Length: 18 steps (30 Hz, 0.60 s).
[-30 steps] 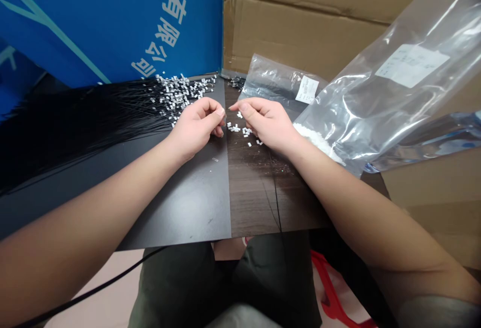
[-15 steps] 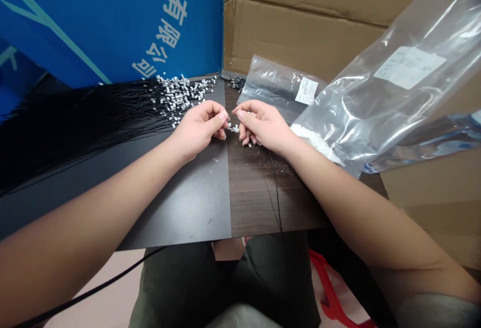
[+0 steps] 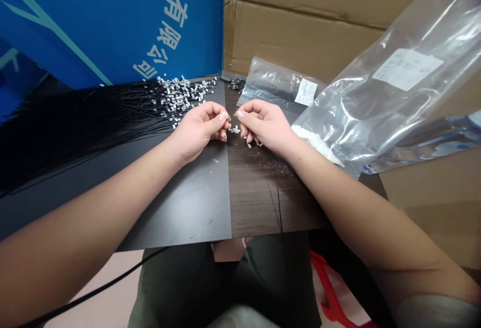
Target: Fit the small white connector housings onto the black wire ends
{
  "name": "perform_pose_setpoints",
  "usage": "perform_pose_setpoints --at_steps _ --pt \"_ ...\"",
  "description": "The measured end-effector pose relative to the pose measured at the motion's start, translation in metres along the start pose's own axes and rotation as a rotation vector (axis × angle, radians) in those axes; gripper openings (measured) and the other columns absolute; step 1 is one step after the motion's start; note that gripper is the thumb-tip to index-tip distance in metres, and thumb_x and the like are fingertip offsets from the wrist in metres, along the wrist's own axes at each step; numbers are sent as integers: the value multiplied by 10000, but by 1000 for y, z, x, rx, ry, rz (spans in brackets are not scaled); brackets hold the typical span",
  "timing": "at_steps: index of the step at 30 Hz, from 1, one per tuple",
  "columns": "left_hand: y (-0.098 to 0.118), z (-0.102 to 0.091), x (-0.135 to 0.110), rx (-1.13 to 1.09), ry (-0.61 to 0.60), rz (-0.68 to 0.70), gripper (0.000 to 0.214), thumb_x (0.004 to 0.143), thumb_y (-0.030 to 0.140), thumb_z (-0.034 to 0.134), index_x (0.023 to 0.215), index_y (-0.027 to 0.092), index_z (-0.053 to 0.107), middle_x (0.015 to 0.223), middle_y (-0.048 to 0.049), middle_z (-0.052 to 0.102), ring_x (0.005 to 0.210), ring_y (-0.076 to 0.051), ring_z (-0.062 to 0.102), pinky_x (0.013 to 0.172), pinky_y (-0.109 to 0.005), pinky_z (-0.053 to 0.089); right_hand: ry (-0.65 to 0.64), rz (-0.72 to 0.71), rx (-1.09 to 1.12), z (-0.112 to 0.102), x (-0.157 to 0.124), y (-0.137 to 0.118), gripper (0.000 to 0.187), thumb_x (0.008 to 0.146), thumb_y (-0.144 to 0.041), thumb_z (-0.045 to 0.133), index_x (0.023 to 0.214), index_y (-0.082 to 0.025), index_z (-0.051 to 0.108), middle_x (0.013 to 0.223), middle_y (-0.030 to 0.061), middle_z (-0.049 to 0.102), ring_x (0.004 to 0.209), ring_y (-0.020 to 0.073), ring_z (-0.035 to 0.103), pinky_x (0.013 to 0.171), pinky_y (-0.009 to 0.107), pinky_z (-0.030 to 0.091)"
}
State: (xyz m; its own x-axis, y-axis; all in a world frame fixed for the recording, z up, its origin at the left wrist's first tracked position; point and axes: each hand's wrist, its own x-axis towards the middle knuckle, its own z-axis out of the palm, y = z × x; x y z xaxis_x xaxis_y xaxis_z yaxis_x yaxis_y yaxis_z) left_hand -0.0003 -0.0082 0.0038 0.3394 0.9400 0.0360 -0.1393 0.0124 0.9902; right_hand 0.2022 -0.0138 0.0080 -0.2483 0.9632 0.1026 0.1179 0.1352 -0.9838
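Note:
My left hand (image 3: 203,130) and my right hand (image 3: 265,123) face each other above the table, fingertips a small gap apart. Thumb and forefinger are pinched together on both. A tiny pale bit shows at the left fingertips, too small to name. Whatever the right fingers pinch is hidden. Small white connector housings (image 3: 235,129) lie loose on the table between and under the hands. Behind my left hand spreads a large bundle of black wires (image 3: 93,107), many with white connectors (image 3: 180,92) on their ends. A thin black wire (image 3: 279,208) runs toward the table's front edge below my right hand.
A large clear bag (image 3: 361,102) with white pieces (image 3: 317,142) inside leans at right. A smaller labelled bag (image 3: 270,85) lies behind my hands. A blue panel (image 3: 112,22) and a cardboard box (image 3: 300,27) stand along the back of the dark table (image 3: 188,208).
My right hand's forefinger and thumb have closed together more tightly, and the hand has shifted slightly right. My left hand stays almost in place.

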Motion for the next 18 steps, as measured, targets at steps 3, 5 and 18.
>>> perform_pose_setpoints --at_steps 3,5,18 --pt "-1 -1 0 16 -7 17 230 883 272 858 901 179 649 807 -5 674 621 -90 623 618 -214 541 13 18 -40 0 -1 -2 153 1055 -266 712 924 -211 656 586 -51 630 458 94 522 470 238 414" --pt "-3 -1 0 19 -18 37 234 883 275 866 906 176 655 806 -4 677 612 -88 622 611 -212 534 20 11 -59 0 -1 -3 151 1042 -248 720 910 -211 659 572 -55 605 480 98 520 492 244 412" --pt "-7 -2 1 114 -26 117 225 902 289 871 912 163 684 817 -16 710 610 -92 634 606 -217 506 9 -34 -114 1 -2 -6 130 1025 -219 705 899 -190 689 598 -50 624 521 99 551 529 246 428"
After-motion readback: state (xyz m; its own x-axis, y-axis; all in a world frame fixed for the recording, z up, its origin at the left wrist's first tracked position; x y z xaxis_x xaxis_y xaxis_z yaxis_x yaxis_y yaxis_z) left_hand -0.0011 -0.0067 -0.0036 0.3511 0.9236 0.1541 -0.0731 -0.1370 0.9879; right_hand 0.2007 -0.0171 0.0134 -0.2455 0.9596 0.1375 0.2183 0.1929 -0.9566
